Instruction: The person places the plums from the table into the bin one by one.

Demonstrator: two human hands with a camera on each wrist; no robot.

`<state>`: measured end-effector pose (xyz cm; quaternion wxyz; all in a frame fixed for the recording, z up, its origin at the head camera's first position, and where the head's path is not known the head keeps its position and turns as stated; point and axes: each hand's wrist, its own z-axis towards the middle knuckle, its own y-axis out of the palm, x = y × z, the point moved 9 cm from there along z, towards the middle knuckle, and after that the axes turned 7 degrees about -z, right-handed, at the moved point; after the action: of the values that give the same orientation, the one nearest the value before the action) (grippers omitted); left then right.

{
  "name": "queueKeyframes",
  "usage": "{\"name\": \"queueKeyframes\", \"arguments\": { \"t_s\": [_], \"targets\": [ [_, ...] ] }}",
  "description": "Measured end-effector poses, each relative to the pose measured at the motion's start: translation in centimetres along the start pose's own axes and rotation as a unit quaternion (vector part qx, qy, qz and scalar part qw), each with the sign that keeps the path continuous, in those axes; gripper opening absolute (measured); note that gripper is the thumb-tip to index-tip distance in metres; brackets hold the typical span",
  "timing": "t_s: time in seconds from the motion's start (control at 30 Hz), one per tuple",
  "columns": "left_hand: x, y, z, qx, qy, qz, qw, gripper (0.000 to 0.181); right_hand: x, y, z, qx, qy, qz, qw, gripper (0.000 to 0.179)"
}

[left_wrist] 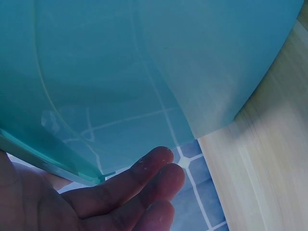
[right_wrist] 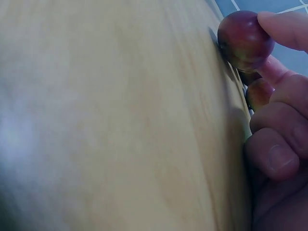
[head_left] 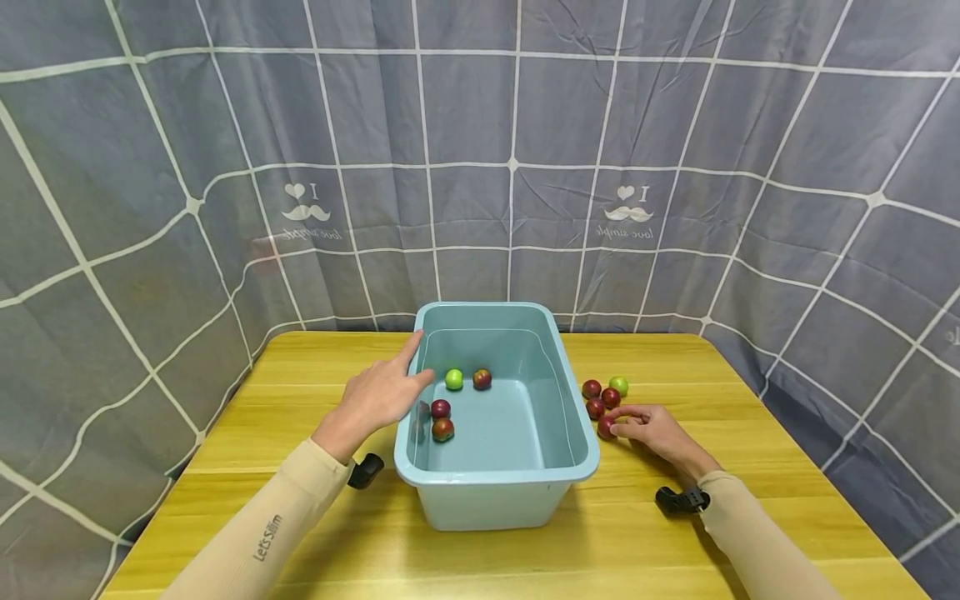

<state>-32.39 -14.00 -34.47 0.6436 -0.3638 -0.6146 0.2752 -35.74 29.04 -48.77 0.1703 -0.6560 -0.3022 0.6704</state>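
A light blue plastic basin (head_left: 497, 500) stands on the wooden table. At its left rim is my left hand (head_left: 382, 393), thumb over the rim and index finger pointing forward along it. The left wrist view shows the other fingers (left_wrist: 153, 185) loosely extended under the rim, outside the wall. To the right of the basin, my right hand (head_left: 658, 433) pinches a small red apple (right_wrist: 244, 41) between thumb and fingertips, low over the table. Inside the basin lie a green apple (head_left: 453, 380) and several red ones, such as the red apple (head_left: 443, 430) nearest me.
Beyond the right hand, more small red apples (head_left: 592, 389) and one green apple (head_left: 618, 385) sit close together on the table (head_left: 322, 533), near the basin's right wall. A grey checked curtain (head_left: 465, 208) hangs around the table's back and sides.
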Motion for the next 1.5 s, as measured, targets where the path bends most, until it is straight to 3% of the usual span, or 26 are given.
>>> {"name": "queueKeyframes", "arguments": {
  "t_s": [0.37, 0.83, 1.17, 1.5],
  "targets": [
    [0.1, 0.0, 0.0, 0.003, -0.002, 0.001, 1.0000, 0.077, -0.5, 0.1, -0.2, -0.013, -0.020, 0.007, 0.9997, 0.041],
    [-0.1, -0.1, -0.1, 0.005, -0.003, 0.001, 1.0000, 0.076, -0.7, 0.4, -0.1, -0.028, -0.009, 0.000, 0.9996, 0.040],
    [-0.1, 0.0, -0.1, 0.004, -0.004, 0.003, 1.0000, 0.076, -0.5, 0.0, -0.5, -0.033, 0.014, 0.025, 0.9991, 0.046],
    [-0.1, 0.0, 0.0, 0.006, -0.002, 0.006, 1.0000, 0.077, -1.9, -1.3, -0.9, -0.026, -0.016, -0.031, 0.9990, 0.039]
  ]
}}
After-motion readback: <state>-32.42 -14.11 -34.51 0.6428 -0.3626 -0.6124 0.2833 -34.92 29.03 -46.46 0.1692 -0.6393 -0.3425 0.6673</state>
